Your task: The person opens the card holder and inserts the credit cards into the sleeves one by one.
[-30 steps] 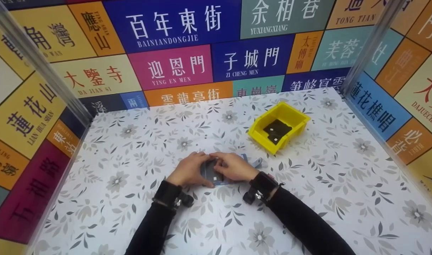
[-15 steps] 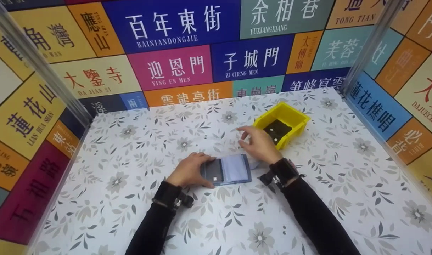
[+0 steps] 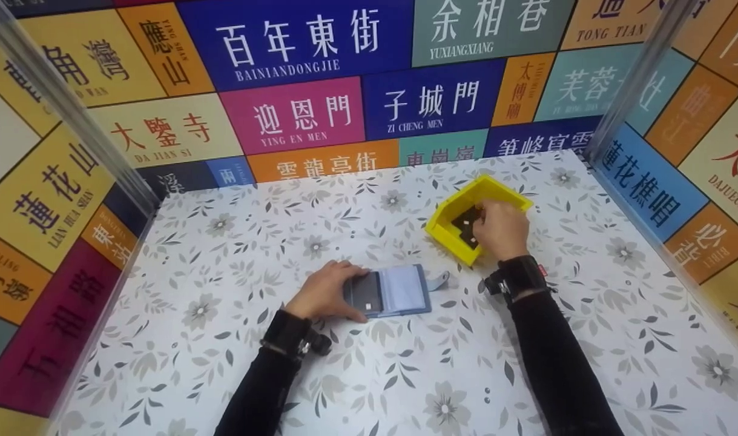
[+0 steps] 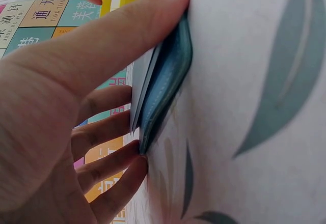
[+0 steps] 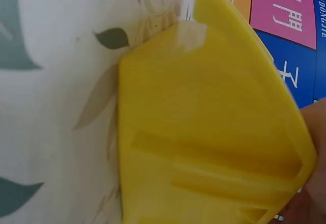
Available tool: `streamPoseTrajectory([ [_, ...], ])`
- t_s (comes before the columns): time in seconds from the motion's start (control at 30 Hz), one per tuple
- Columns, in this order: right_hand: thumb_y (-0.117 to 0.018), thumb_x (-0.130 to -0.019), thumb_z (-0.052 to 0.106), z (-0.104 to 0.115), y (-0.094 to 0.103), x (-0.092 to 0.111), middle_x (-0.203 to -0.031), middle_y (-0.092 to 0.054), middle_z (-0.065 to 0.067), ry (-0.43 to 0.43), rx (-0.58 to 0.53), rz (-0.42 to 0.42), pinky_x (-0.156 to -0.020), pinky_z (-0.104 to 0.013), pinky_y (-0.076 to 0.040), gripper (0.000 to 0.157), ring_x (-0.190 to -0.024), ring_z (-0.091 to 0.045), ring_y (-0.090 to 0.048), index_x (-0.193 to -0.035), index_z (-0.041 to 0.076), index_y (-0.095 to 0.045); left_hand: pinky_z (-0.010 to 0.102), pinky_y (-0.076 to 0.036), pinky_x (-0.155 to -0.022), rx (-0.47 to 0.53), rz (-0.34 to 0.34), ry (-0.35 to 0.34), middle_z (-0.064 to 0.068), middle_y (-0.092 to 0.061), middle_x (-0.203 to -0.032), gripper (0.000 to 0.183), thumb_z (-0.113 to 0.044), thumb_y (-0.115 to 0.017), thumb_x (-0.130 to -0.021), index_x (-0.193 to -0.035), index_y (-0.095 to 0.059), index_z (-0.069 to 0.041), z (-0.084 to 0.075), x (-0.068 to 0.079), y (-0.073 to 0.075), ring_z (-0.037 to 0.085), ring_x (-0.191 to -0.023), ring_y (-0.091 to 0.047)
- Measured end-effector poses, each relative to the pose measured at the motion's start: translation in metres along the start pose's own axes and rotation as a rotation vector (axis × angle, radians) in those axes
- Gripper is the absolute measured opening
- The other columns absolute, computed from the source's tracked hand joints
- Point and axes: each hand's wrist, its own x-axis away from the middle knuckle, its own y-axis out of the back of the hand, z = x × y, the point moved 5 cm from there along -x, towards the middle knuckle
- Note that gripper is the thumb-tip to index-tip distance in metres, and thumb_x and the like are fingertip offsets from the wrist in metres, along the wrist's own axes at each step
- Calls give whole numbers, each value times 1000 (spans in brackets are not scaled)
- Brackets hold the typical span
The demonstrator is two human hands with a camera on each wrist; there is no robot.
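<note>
A small blue card holder lies open on the table, pale clear sleeves on its right side. On its left side is a dark card with a small white square. My left hand grips that side, thumb at the near edge and fingers at the far edge; the left wrist view shows the holder's blue cover between them. My right hand reaches into a yellow bin, fingers bent down over dark cards with white squares. I cannot tell whether it holds one. In the right wrist view the bin's wall hides most of this hand.
A strap with a snap sticks out from the holder's right side. The table has a floral cover, and panels with printed street names stand along its back and sides.
My right hand has left the card holder and moved right and away from me into the yellow bin. My left hand and the holder have stayed in place.
</note>
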Motion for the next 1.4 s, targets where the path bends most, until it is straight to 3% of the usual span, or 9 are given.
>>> streamPoseTrajectory([
  [0.13,-59,-95,19,7,-11,3,-119,-70,-27,45,238,162,-113,-64,-34,44,-115,-49,-58,-135,1,-64,53,-48,-105,8,8,8,7,-62,-141,97,-45,-99,-58,-144,-61,-22,0,0,0,29,-125,-56],
  [0.2,-57,-96,23,9,-15,5,-115,-71,-27,63,341,225,-113,-64,-33,48,-111,-47,-60,-138,2,-62,54,-48,-106,11,12,11,6,-62,-142,97,-45,-99,-58,-144,-61,-22,0,0,0,29,-126,-56],
  [0.33,-59,-93,24,12,-17,6,-100,-72,-23,76,407,260,-105,-63,-37,45,-95,-41,-64,-131,1,-67,54,-48,-106,7,9,6,6,-62,-141,97,-46,-99,-58,-144,-61,-22,1,0,0,28,-126,-55],
  [0.47,-66,-90,22,16,-15,7,-97,-73,-22,88,384,256,-105,-63,-37,42,-92,-39,-65,-126,1,-70,53,-49,-105,-3,6,-5,6,-62,-141,97,-47,-98,-59,-145,-61,-22,2,0,-1,28,-126,-55],
  [0.6,-73,-84,17,15,-10,9,-115,-73,-25,90,358,281,-106,-61,-38,55,-104,-41,-65,-137,5,-65,54,-49,-105,-7,6,-7,7,-62,-142,97,-47,-98,-59,-145,-61,-22,3,0,-1,29,-127,-55],
  [0.77,-71,-81,13,13,-7,14,-118,-71,-23,95,378,338,-97,-56,-43,59,-100,-39,-62,-139,8,-65,55,-48,-106,-13,10,-3,8,-61,-143,98,-48,-98,-59,-146,-60,-22,3,-1,-1,30,-128,-55],
  [0.9,-72,-80,14,10,-9,14,-119,-68,-24,96,385,373,-98,-58,-44,57,-100,-39,-59,-136,7,-66,55,-48,-106,-20,13,0,8,-60,-144,99,-48,-98,-59,-146,-60,-22,2,-1,-1,30,-129,-54],
  [1.17,-76,-84,15,8,-12,10,-126,-60,-29,79,297,351,-107,-67,-40,59,-110,-45,-54,-137,-4,-56,53,-49,-104,-15,7,-5,6,-63,-139,98,-47,-98,-58,-145,-60,-21,0,-1,1,28,-124,-56],
  [1.4,-78,-83,11,6,-13,8,-115,-66,-25,80,195,329,-107,-69,-37,48,-109,-44,-57,-127,2,-61,56,-47,-107,-7,10,-2,8,-61,-144,98,-46,-98,-59,-145,-60,-21,0,0,0,31,-129,-55],
])
